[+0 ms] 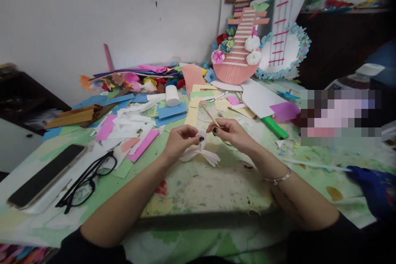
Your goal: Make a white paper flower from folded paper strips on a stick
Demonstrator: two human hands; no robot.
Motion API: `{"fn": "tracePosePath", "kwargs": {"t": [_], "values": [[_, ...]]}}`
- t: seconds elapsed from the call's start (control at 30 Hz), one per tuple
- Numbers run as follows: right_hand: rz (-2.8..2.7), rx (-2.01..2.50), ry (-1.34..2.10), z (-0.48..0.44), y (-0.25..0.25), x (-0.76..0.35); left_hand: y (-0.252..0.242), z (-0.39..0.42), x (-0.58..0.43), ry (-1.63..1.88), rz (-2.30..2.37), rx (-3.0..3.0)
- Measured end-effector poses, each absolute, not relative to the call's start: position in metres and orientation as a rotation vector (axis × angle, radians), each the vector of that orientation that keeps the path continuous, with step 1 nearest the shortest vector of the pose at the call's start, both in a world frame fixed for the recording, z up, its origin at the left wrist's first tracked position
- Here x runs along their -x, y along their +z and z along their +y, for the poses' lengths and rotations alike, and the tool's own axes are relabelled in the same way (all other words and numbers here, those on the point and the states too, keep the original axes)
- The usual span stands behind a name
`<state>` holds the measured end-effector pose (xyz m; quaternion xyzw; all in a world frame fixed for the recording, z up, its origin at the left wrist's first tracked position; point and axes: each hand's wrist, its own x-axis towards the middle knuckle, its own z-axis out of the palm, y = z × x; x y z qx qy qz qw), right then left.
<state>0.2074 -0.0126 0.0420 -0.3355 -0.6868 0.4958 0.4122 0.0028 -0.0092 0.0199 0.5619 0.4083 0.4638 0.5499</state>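
Note:
My left hand [184, 140] pinches a white crepe-paper piece [208, 156] by its narrow top, thumb against fingers. Its strips fan out below my fingertips like petals. Close beside it, my right hand [230, 134] is closed on a thin wooden stick [208, 113], which slants up and to the left out of my fingers. The fingertips of both hands are close together; whether my right fingers also touch the paper, I cannot tell. Beneath my hands is a paint-stained board [198, 194].
Paper scraps [133, 119], a white roll [172, 95] and blue paper [171, 110] spread behind my hands. Glasses [88, 179] and a phone [46, 177] lie left. Paper instruments [236, 68] lean at the back wall. Right are a green roll [275, 127] and blue cloth [371, 185].

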Motion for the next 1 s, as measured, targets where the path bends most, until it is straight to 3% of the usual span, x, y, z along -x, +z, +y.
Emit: {"fn": "tracePosePath", "kwargs": {"t": [0.57,1.0], "values": [[-2.069,0.964,0.733,-0.0133,0.0405,-0.2091,0.0242,-0.0103,-0.0008,1.025,0.912,-1.362],[-2.101,0.958,0.615,-0.0145,0.0369,-0.2072,0.0253,-0.0119,-0.0014,1.004,0.904,-1.305]]}}
